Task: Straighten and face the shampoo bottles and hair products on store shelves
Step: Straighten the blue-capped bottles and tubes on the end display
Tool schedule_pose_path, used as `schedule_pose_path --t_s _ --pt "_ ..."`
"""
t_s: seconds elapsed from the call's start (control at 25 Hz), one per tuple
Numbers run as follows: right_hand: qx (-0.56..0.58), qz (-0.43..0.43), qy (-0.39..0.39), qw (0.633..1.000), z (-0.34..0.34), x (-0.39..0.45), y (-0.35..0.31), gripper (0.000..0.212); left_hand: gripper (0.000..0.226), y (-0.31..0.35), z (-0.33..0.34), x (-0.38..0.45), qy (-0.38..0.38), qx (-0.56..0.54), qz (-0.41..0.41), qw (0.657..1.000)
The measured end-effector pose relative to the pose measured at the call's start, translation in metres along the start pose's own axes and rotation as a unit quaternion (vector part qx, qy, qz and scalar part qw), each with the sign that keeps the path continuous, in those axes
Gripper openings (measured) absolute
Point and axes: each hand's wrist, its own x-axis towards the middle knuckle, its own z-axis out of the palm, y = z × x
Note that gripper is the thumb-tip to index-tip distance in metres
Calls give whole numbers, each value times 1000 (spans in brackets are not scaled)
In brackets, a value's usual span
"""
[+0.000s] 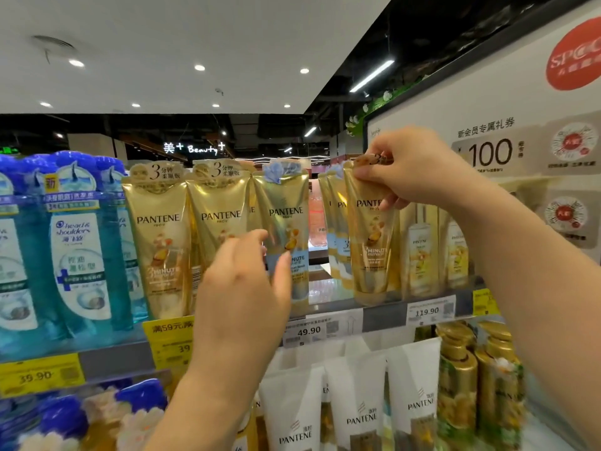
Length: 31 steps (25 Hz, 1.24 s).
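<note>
Gold Pantene tubes stand cap-down along the top shelf [383, 312]. My right hand [409, 167] pinches the crimped top of one gold tube [372, 252] right of the middle; the tube stands upright with its label facing me. My left hand [247, 281] hovers with fingers spread in front of a gold-and-blue Pantene tube [287, 222], its thumb near the tube's blue band; I cannot tell whether it touches. Two more gold tubes [159, 242] stand to the left, labels forward. A gap lies between the blue-banded tube and the held one.
Blue Head & Shoulders bottles [78, 242] fill the shelf's left end. Boxed Pantene bottles [419, 249] stand right of the held tube. Price tags [309, 330] line the shelf edge. White Pantene tubes [357, 402] and gold bottles [458, 375] fill the shelf below. A white promotional panel [487, 151] rises at right.
</note>
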Motion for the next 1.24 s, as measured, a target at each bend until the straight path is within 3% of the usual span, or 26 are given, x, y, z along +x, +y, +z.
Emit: schedule_pose_path --t_s 0.16,0.28,0.48,0.88,1.0,1.12,1.24 --pt "55 -43 79 994 -20 -20 -1 14 56 12 22 -4 -42 10 -49 998" --pt "64 -76 125 987 -34 -28 -4 13 50 12 29 1 -73 39 -89 993" --pt "97 -70 119 986 -43 -38 -2 15 37 12 34 6 -96 83 -129 983" --pt "127 -75 139 979 -51 -41 2 10 43 10 46 17 -159 129 -96 974" --pt "118 -74 126 982 -49 -39 1 12 39 2 43 27 -240 49 -129 961" --pt "117 -69 104 985 -47 -35 -1 14 45 -5 38 39 -328 -90 -214 916" --pt "128 -59 74 987 -49 -30 0 14 38 -9 38 43 -350 -128 -208 904"
